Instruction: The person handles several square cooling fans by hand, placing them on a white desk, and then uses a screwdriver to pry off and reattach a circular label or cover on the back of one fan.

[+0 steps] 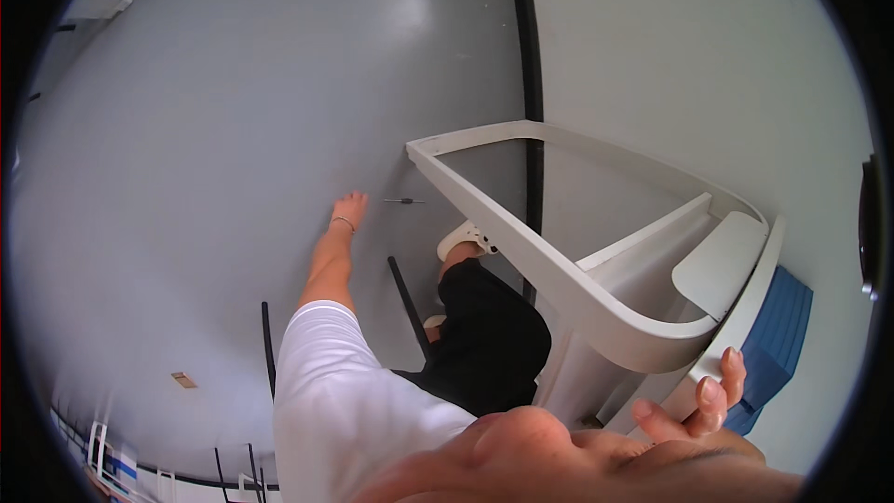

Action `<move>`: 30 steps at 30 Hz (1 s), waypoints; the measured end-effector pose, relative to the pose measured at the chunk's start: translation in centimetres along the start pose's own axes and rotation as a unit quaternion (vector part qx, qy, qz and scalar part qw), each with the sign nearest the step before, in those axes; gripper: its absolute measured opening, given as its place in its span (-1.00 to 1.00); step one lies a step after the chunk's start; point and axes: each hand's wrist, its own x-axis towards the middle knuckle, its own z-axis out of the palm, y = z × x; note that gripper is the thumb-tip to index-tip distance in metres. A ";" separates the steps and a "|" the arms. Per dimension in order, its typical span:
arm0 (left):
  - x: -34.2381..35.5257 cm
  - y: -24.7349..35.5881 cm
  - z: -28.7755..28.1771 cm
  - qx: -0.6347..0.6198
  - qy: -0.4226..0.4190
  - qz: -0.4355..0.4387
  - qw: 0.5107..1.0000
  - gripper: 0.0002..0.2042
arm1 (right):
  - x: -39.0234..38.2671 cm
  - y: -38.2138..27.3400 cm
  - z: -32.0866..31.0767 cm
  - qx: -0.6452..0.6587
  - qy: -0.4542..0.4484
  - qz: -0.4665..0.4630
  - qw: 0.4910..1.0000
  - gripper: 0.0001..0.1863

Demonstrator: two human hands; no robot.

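And we're counting: two hands on show, one left hand [349, 207] and one right hand [703, 404]! One bracelet [345, 222], one thin rod [404, 201], and here come two pale clogs [456, 241], one partly hidden. Two thick dark bars [407, 303] flank one white sleeve [326, 345]. One large curved white frame [517, 240], one crossbar [644, 232], one rounded white panel [718, 265], one blue object [780, 331], one tan patch [184, 380]! Bars at the far rim: too small to tally.
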 end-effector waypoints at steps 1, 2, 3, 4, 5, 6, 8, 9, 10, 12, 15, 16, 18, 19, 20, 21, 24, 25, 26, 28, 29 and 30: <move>-0.2 0.2 -0.3 0.004 -0.001 -0.006 1.000 -0.64 | 0.0 0.4 -0.4 0.006 0.004 -0.001 1.000 -0.65; -0.3 1.1 -0.4 -0.018 0.037 0.006 0.999 -0.66 | 0.1 0.5 -0.8 -0.012 -0.023 -0.006 1.000 -0.64; -0.2 1.9 -0.5 -0.040 0.075 0.018 0.996 -0.68 | 0.0 0.7 -0.9 -0.029 -0.050 -0.010 0.998 -0.63; -0.1 2.6 -0.6 -0.042 0.071 0.020 0.996 -0.68 | -0.3 1.0 -0.9 -0.028 -0.055 -0.009 0.998 -0.63; 0.5 3.1 -1.0 -0.051 0.103 0.038 0.993 -0.68 | -0.7 1.3 -0.6 -0.037 -0.028 -0.024 0.999 -0.63; 1.0 3.8 -1.3 -0.060 0.134 0.055 0.988 -0.68 | -1.0 1.5 -0.1 -0.045 -0.001 -0.038 0.998 -0.64; 3.7 5.8 -2.4 -0.009 0.104 0.086 0.991 -0.69 | 2.7 -1.4 3.4 -0.049 0.130 0.047 0.989 -0.68; 4.8 6.9 -2.4 0.043 0.075 0.107 0.991 -0.70 | 5.5 -3.2 5.9 -0.048 0.263 0.122 0.956 -0.70; 5.7 8.0 -2.5 0.038 0.078 0.113 0.990 -0.70 | 6.9 -3.8 7.2 -0.047 0.390 0.194 0.899 -0.70; 6.7 9.3 -1.9 0.087 0.024 0.140 0.986 -0.76 | 4.1 -0.1 4.7 -0.010 0.279 0.002 0.960 -0.74; 7.9 8.3 -0.3 0.005 -0.037 0.108 0.993 -0.78 | 2.8 0.3 5.2 0.017 0.274 -0.146 0.950 -0.82; 7.9 8.0 0.0 0.008 -0.036 0.107 0.994 -0.78 | 2.7 0.0 5.1 0.010 0.252 -0.099 0.963 -0.82; 6.6 6.7 0.7 -0.004 -0.086 0.029 0.996 -0.74 | 1.7 0.1 3.8 0.030 0.178 -0.056 0.982 -0.70; 6.3 7.2 0.9 -0.013 -0.082 0.040 0.996 -0.74 | 1.9 -0.3 3.2 0.019 0.170 -0.058 0.984 -0.70; 5.6 6.6 0.8 -0.014 -0.114 0.046 0.992 -0.72 | 1.2 -0.2 3.2 0.004 0.140 -0.048 0.989 -0.70; 4.8 5.8 0.6 -0.014 -0.144 0.051 0.988 -0.70 | 0.6 -0.1 3.0 -0.010 0.113 -0.037 0.993 -0.69; -0.2 2.9 -0.3 -0.039 -0.233 -0.021 0.971 -0.68 | 1.5 1.3 1.7 0.084 0.101 -0.059 0.990 -0.51; -2.2 2.4 -0.9 -0.041 -0.252 -0.032 0.966 -0.68 | 2.4 1.0 1.2 0.088 0.041 -0.054 0.994 -0.51; -3.5 1.8 -0.4 -0.086 -0.215 -0.054 0.971 -0.69 | 2.8 0.6 0.6 0.075 0.055 -0.050 0.994 -0.51; -7.5 -1.8 3.1 -0.151 -0.133 -0.114 0.973 -0.74 | 3.5 0.2 0.6 0.124 0.058 -0.060 0.989 -0.52; -9.9 -3.6 2.8 -0.160 -0.083 -0.140 0.974 -0.77 | 3.1 0.7 -0.1 0.128 0.091 -0.055 0.986 -0.52; -12.3 -4.7 3.1 -0.231 -0.094 -0.175 0.952 -0.75 | 3.1 0.5 -0.6 0.145 0.089 -0.069 0.983 -0.52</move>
